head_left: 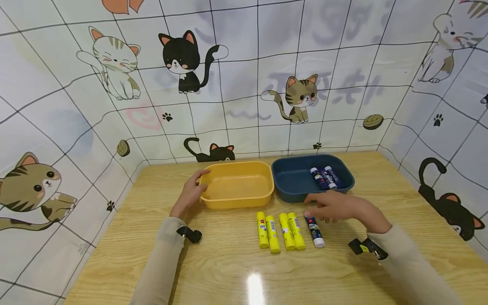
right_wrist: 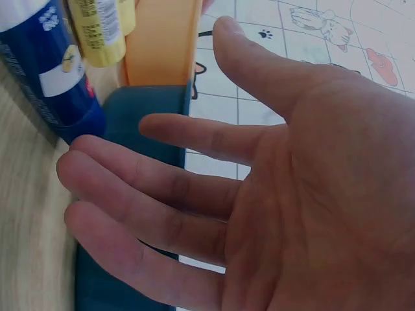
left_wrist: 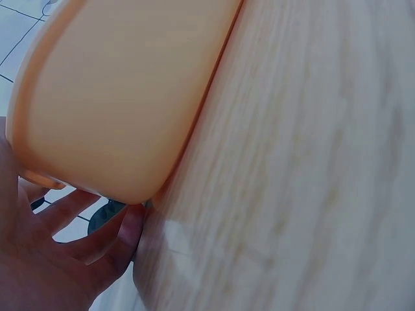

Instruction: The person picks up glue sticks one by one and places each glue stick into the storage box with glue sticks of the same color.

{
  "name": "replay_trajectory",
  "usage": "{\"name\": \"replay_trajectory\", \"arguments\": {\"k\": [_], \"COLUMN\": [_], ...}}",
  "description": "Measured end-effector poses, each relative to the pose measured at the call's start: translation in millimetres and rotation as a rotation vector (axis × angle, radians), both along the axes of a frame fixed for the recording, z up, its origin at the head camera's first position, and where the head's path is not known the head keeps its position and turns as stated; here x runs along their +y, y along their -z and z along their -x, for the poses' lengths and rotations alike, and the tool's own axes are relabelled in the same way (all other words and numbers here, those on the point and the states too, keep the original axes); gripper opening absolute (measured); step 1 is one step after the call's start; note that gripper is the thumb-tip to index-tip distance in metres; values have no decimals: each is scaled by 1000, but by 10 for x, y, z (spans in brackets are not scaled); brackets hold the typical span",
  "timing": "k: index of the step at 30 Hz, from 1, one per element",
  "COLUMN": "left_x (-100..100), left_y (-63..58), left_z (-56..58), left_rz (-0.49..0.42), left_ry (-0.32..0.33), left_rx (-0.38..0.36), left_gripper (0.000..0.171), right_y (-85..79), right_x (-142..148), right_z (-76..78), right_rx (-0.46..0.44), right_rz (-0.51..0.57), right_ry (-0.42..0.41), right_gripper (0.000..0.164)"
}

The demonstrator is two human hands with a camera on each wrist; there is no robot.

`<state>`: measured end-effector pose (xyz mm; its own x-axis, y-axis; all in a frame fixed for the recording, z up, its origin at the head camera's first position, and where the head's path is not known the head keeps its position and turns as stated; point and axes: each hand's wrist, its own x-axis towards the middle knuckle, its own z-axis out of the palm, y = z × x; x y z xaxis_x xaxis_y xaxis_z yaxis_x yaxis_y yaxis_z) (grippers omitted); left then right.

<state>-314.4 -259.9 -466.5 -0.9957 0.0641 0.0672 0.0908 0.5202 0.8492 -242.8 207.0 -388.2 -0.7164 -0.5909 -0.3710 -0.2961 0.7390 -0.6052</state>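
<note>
My left hand (head_left: 192,189) rests at the left end of the yellow bin (head_left: 237,202), its fingers against the outer wall. In the left wrist view those fingers (left_wrist: 107,249) lie relaxed beside the bin's end, low by the tabletop. My right hand (head_left: 335,205) hovers over a dark blue glue stick (head_left: 314,231) with a white cap, its thumb overlapping the far end. The right wrist view shows the right palm with fingers spread and nothing in them. Left of that stick lie several yellow glue sticks (head_left: 286,231) in a row.
A dark blue bin (head_left: 291,196) stands against the yellow one's right side, holding three dark blue glue sticks (head_left: 328,177) at its right end. Both bins are near the back of the wooden table (head_left: 213,262). Cat-print cloth (head_left: 244,84) lines the walls behind and beside.
</note>
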Motion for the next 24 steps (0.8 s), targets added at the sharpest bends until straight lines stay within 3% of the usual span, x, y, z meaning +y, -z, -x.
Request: {"name": "replay_trajectory", "arguments": {"k": [15,24], "left_x": [-3,8], "left_y": [-3,-22], "left_z": [-15,-23], "left_rz": [11,17], "left_ry": [7,6], "left_rx": [1,10], "left_gripper": [57,57], "right_y": [174,203], "right_x": [-45,-53], "right_z": [-37,-41], "right_rx": [-86,-127], "right_rz": [4,-62], "right_ry": [-1,36], "right_gripper": [59,73]}}
